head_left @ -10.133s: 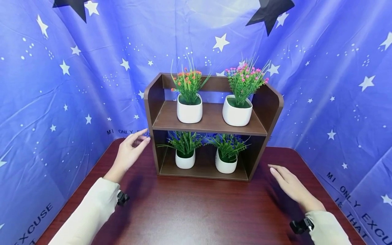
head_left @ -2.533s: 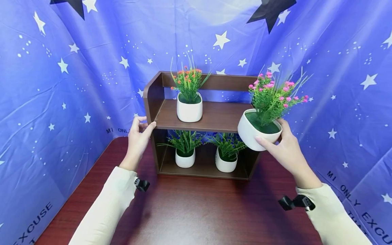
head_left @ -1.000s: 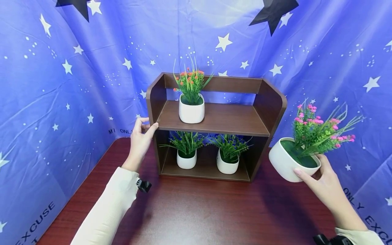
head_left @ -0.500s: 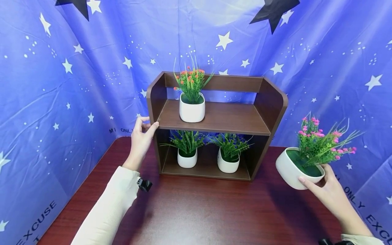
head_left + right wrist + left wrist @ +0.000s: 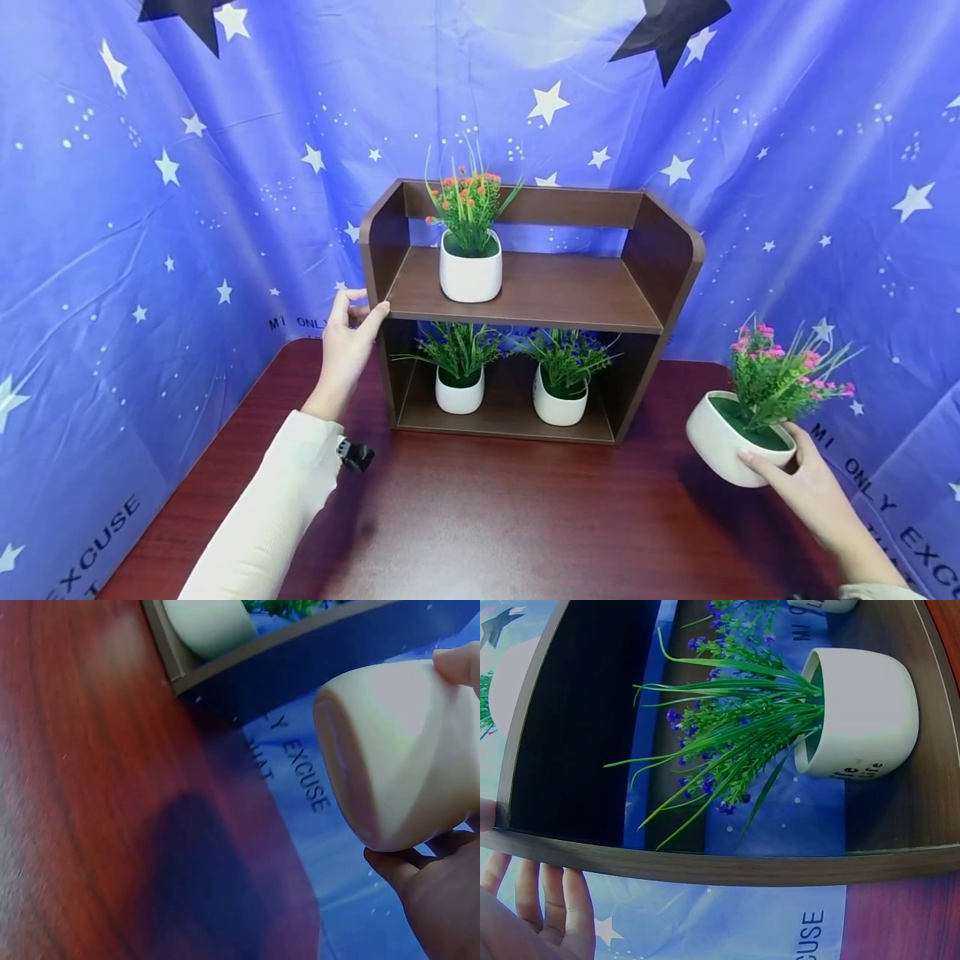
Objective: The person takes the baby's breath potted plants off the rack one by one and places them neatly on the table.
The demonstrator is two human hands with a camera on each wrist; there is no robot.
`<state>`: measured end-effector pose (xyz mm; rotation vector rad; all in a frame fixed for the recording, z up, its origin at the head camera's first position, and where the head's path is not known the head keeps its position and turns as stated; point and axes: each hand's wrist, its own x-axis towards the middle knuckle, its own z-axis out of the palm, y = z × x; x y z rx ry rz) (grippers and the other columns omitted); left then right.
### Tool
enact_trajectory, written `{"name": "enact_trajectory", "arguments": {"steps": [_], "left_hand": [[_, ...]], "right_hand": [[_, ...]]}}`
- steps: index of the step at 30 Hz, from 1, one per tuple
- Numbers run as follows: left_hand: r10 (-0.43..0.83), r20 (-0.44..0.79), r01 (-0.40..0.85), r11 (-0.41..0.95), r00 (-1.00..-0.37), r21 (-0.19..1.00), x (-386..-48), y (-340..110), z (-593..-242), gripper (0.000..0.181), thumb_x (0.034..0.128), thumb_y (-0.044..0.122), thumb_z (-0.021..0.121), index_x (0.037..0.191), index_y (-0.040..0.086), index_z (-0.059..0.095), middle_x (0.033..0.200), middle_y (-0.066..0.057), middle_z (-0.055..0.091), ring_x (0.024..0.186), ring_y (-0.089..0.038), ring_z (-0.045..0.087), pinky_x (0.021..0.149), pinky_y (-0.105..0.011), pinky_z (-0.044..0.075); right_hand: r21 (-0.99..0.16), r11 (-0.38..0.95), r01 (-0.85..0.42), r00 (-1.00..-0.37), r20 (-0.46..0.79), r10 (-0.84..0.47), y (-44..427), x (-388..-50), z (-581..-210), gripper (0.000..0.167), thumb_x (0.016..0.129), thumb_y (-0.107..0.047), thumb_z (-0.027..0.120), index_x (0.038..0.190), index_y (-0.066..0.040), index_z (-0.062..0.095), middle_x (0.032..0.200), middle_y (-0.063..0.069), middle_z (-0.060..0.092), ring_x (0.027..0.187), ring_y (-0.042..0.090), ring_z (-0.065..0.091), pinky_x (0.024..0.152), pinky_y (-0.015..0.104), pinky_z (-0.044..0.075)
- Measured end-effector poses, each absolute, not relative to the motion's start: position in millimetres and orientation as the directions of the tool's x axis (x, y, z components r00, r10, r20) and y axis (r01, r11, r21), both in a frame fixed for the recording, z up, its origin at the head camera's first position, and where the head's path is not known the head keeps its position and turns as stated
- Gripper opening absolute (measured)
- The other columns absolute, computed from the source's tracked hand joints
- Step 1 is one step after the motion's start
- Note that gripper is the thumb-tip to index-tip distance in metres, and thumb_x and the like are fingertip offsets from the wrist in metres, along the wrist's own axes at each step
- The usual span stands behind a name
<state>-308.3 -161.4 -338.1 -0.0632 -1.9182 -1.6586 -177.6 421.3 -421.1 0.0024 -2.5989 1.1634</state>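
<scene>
Where the frame begins, at its lower edge, we log a pale sleeve (image 5: pixel 266 508) on the left arm, a small black device (image 5: pixel 356 455) strapped at its cuff. Under it spreads a reddish-brown wooden table (image 5: pixel 480 525), glossy enough to throw back a patch of light.

Out to the right we find the right hand (image 5: pixel 806 490) grasping a white pot of pink flowers (image 5: pixel 738 442), thumb on the near wall, fingers round the far side. The pot is off the table and well apart from the shelf, tilted, its mouth toward the right hand; the right wrist view gives us its underside and a dark shadow on the wood.

On the other side we note the left hand (image 5: pixel 347 350) gripping the upright side panel of a dark brown two-tier shelf (image 5: pixel 562 287) — thumb at the front edge, level with the upper board, fingers along the outer face.

In the lower compartment we count two white pots, both upright: a left blue-flowered pot (image 5: pixel 460 396), with dark lettering in the left wrist view, and a right blue-flowered pot (image 5: pixel 561 406). On the upper board, left of centre, stands an orange-flowered pot (image 5: pixel 471 279).

Behind everything we record a blue cloth backdrop (image 5: pixel 480 83) — creased, printed with white stars, black stars and black lettering.
</scene>
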Motion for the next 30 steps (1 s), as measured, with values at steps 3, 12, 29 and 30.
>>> {"name": "enact_trajectory", "arguments": {"steps": [3, 12, 29, 30], "left_hand": [[-0.342, 0.46, 0.408, 0.215, -0.82, 0.887, -309, -162, -339, 0.032, 0.0903, 0.023, 0.075, 0.115, 0.008, 0.06, 0.09, -0.001, 0.061, 0.087, -0.013, 0.056, 0.071, -0.026, 0.046], [-0.334, 0.471, 0.419, 0.219, -0.816, 0.881, -308, -161, -337, 0.033, 0.0904, 0.024, 0.075, 0.115, 0.008, 0.06, 0.09, -0.002, 0.06, 0.087, -0.012, 0.056, 0.073, -0.027, 0.045], [-0.336, 0.469, 0.416, 0.22, -0.817, 0.883, -308, -161, -338, 0.031, 0.09, 0.023, 0.075, 0.114, 0.01, 0.061, 0.09, -0.001, 0.061, 0.086, -0.014, 0.057, 0.073, -0.028, 0.045], [-0.337, 0.468, 0.414, 0.222, -0.817, 0.883, -308, -161, -338, 0.031, 0.09, 0.023, 0.075, 0.115, 0.01, 0.061, 0.09, -0.001, 0.061, 0.086, -0.014, 0.057, 0.073, -0.028, 0.045]], "right_hand": [[-0.726, 0.681, -0.096, -0.963, 0.24, 0.121, 427, -176, -426, 0.084, 0.097, -0.026, 0.065, 0.15, 0.015, 0.014, 0.129, 0.035, 0.044, 0.092, -0.019, 0.039, 0.07, 0.005, 0.035], [-0.714, 0.699, -0.047, -0.977, 0.178, 0.117, 440, -173, -440, 0.086, 0.098, -0.029, 0.064, 0.152, 0.013, 0.011, 0.136, 0.039, 0.038, 0.097, -0.02, 0.033, 0.071, 0.005, 0.031], [-0.726, 0.685, 0.056, -0.988, 0.061, 0.145, 446, -174, -460, 0.096, 0.099, -0.04, 0.061, 0.154, 0.01, 0.001, 0.151, 0.045, 0.012, 0.134, 0.058, 0.018, 0.11, 0.064, 0.015], [-0.726, 0.685, 0.057, -0.988, 0.06, 0.145, 446, -174, -461, 0.095, 0.099, -0.04, 0.06, 0.155, 0.009, 0.001, 0.151, 0.045, 0.011, 0.135, 0.057, 0.017, 0.114, 0.055, 0.015]]}}
